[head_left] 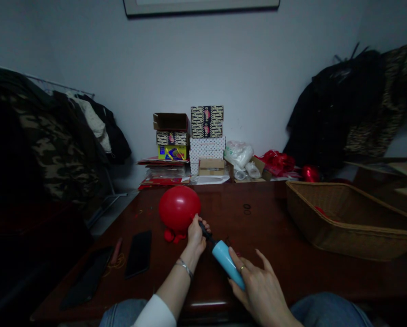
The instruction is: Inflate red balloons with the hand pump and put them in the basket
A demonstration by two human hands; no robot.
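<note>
A round, inflated red balloon (pixel 179 209) is over the table, left of centre. My left hand (pixel 196 234) is closed where the balloon meets the black nozzle of a hand pump, pinching the balloon's neck; the neck itself is hidden by my fingers. The balloon pump (pixel 228 261) has a light blue barrel and slants from the balloon down toward me. Around its near part my right hand (pixel 258 286) is wrapped, thumb below, with some fingers lifted off. Several small red balloons (pixel 169 235) show under the big one, though I cannot tell whether they touch it.
On the left of the brown table (pixel 268 236) lie a black phone (pixel 138 253), a dark tablet-like slab (pixel 87 277) and yellow bands (pixel 119 262). A wicker basket (pixel 339 227) stands right. Stacked boxes (pixel 206 147) and plastic bags (pixel 239 154) line the back edge.
</note>
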